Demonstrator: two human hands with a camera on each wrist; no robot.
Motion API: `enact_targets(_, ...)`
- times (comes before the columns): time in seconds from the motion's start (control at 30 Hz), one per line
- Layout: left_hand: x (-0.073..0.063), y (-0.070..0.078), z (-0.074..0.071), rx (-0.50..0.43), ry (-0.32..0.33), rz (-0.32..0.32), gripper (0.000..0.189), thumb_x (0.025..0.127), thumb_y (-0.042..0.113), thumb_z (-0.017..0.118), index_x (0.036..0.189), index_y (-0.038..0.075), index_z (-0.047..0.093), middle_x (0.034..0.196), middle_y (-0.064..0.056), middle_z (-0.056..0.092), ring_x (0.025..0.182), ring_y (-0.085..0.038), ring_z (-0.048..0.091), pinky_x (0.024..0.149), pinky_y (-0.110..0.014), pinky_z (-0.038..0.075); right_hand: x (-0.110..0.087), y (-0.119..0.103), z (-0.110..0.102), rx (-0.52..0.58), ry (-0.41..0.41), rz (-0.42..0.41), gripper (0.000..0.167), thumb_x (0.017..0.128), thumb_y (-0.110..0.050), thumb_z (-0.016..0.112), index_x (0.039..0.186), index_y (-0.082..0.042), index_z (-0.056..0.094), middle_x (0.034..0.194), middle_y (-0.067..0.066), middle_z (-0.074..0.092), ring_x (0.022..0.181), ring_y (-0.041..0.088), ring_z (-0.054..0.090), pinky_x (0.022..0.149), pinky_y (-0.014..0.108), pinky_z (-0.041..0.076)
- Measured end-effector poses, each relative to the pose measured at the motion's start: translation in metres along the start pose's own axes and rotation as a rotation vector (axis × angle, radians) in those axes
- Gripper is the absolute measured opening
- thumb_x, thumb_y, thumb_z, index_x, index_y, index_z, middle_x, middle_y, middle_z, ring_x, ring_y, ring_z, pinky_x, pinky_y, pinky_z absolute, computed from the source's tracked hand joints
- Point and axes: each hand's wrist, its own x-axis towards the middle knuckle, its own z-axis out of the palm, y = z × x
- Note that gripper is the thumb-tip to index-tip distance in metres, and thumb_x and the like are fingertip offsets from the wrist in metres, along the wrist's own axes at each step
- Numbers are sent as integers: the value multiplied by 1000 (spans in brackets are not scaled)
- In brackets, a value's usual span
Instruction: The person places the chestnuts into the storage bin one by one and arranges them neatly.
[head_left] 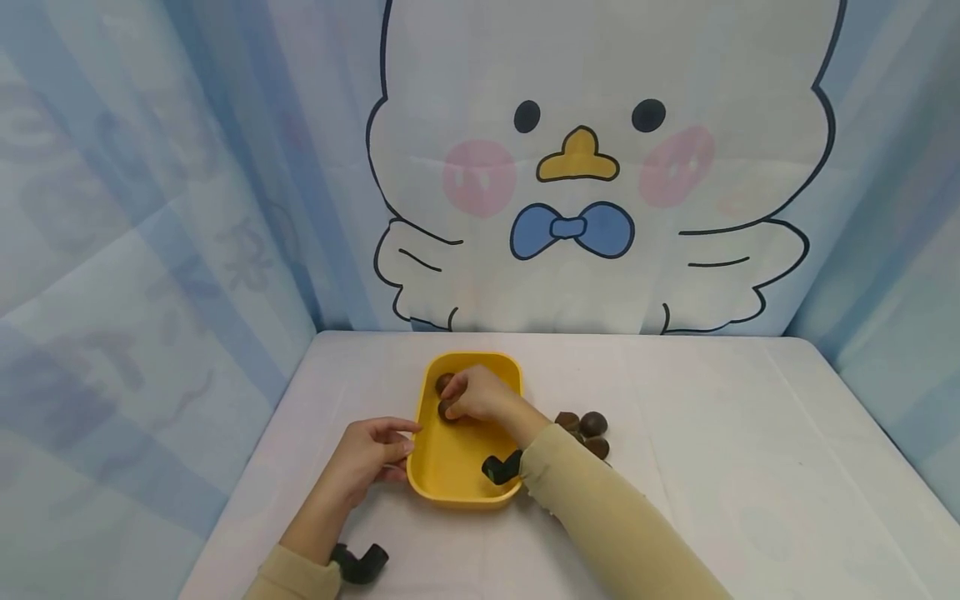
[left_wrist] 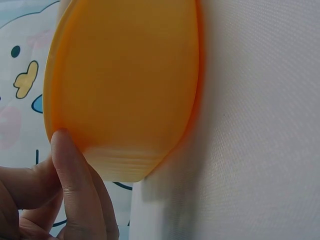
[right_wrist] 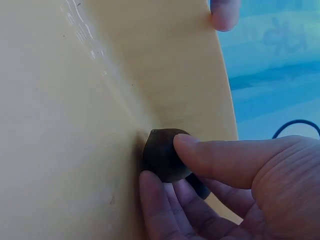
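Note:
A yellow tray point(head_left: 457, 475) stands on the white table. At its left side, my left hand point(head_left: 369, 450) pinches the rim, thumb against the outer wall. In the left wrist view, the fingertips point(left_wrist: 64, 145) lie right at the tray's edge. My right hand point(head_left: 480, 396) reaches inside the tray. Between thumb and fingers it holds a dark brown chestnut point(right_wrist: 165, 155), close against the tray's floor and near its side wall. Another chestnut point(head_left: 444, 382) lies just beyond, by the left wall; part of a second dark piece point(right_wrist: 199, 187) shows behind the fingers in the right wrist view.
Several chestnuts point(head_left: 594, 423) lie on the white table point(head_left: 750, 467) right of the tray, partly behind the right forearm. Each wrist wears a black camera mount point(head_left: 362, 563). A printed curtain point(head_left: 577, 292) with a cartoon bird hangs behind the table and along its sides.

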Motion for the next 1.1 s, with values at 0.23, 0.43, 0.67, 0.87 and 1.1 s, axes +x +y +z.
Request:
enact_targets(0.23,0,0,-1,-3,-11,9,29,98,0,73,126,5,78,96,-15,72,67,-20,67,62,-29,64,1,0,1,-21,28,21,19,88,-6,86,105,-8,80,97,6,75,83,18,66,78,27,62)
enact_targets(0.43,0,0,0,-1,-6,7,29,98,-1,72,126,4,78,95,-15,72,66,-19,67,61,-28,64,1,0,2,-32,36,17,19,86,-5,87,104,-7,80,95,6,74,82,17,64,75,25,60)
enact_targets(0.67,-1,1,0,-8,-9,7,28,97,-1,73,125,4,78,94,-15,73,66,-19,67,61,-27,64,-1,0,2,39,66,74,20,85,-3,87,103,-2,77,94,11,72,70,19,69,68,28,64)
enact_targets(0.87,-1,1,1,-7,-8,3,28,97,-1,73,125,4,78,94,-15,72,66,-20,67,61,-28,64,-1,1,3,87,87,93,21,85,-2,88,101,-1,75,97,12,71,70,19,71,68,29,66)
enact_targets(1.1,-1,1,1,-9,-4,4,28,97,-1,73,124,4,78,93,-15,73,65,-20,67,62,-29,64,0,-1,2,76,65,55,16,89,-1,83,103,-7,78,98,9,74,78,20,69,75,28,64)
